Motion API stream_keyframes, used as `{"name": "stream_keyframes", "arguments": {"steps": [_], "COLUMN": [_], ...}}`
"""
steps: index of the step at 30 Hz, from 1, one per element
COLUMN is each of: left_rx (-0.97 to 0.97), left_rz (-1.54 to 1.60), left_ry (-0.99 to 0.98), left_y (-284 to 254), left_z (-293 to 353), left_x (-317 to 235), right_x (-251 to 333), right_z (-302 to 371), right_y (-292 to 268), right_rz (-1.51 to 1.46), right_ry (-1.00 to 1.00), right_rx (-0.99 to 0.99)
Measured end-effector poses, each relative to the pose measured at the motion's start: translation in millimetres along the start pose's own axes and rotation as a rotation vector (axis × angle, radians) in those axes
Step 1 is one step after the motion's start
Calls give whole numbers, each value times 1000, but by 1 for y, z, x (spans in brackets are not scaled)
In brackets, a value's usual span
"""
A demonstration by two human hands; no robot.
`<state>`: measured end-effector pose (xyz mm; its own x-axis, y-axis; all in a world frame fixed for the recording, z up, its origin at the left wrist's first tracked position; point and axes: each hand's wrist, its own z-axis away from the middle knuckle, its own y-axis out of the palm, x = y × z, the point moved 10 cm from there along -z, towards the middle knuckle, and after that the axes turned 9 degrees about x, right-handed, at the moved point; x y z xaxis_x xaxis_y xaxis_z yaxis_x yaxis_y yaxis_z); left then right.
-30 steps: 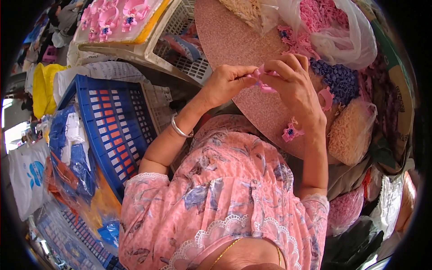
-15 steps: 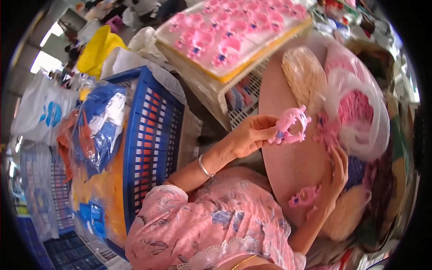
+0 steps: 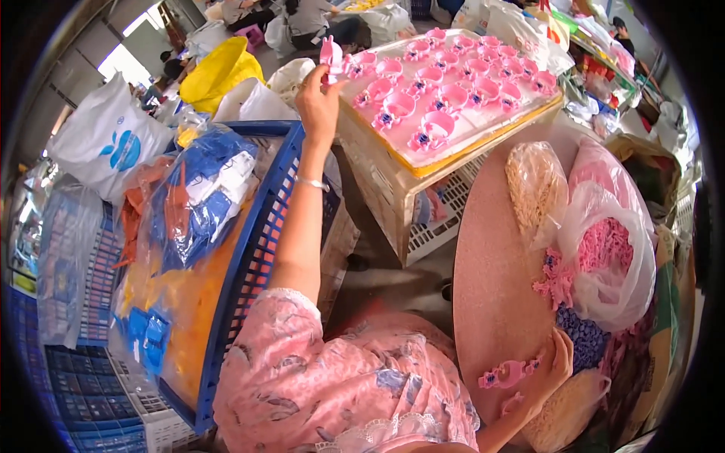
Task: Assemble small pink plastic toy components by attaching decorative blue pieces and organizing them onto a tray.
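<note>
My left hand (image 3: 319, 106) is raised at the near-left corner of a white-topped board (image 3: 361, 142). Pinched in its fingertips is a pink plastic ring-shaped piece (image 3: 331, 60), seen edge-on. Rows of similar pink pieces (image 3: 439, 127) with small blue parts lie on the board. On the right, my right hand (image 3: 557, 364) rests over the round tabletop's edge beside a heap of small dark blue parts (image 3: 580, 340). Its fingers look stretched and nothing shows in them. Near that wrist lies another pink ring piece (image 3: 510, 373). Small pink parts (image 3: 556, 281) sit farther up the round tabletop (image 3: 491, 302).
A clear bag of beige pieces (image 3: 537, 192) and an open bag of pink parts (image 3: 606, 245) stand on the round table. Another beige bag (image 3: 568, 415) sits below my right hand. At left is a blue basket (image 3: 260, 234) with bagged goods. People sit in the background.
My left hand has moved up and left from above the round table to the board, carrying the pink piece. My right hand has shifted down from the pink parts toward the blue heap.
</note>
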<state>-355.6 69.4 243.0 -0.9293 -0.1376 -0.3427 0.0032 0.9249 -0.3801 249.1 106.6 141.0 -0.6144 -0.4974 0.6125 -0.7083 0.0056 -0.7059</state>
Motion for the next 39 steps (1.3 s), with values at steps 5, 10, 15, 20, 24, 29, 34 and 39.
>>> {"name": "stream_keyframes", "arguments": {"steps": [5, 10, 15, 20, 24, 29, 34, 39], "left_rx": [280, 516, 739, 829, 492, 248, 553, 992], "left_rz": [-21, 108, 104, 68, -245, 20, 281, 1011], "left_ry": [111, 123, 60, -9, 413, 315, 521, 742], "left_y": [54, 98, 104, 104, 67, 21, 61, 48], "left_z": [-14, -16, -15, -1, -6, -6, 142, 285], "left_x": [84, 98, 102, 101, 161, 5, -144, -344], "right_x": [-9, -14, -11, -8, -1, -27, -29, -45], "right_z": [4, 5, 7, 22, 19, 42, 57, 69], "right_y": [1, 5, 3, -12, -17, -41, -70, -74], "right_rz": [13, -1, -23, 26, 24, 93, 136, 73], "right_ry": [37, 40, 55, 20, -18, 177, 316, 261], "right_rx": [-5, -25, -31, -27, -54, -248, -421, -456]}}
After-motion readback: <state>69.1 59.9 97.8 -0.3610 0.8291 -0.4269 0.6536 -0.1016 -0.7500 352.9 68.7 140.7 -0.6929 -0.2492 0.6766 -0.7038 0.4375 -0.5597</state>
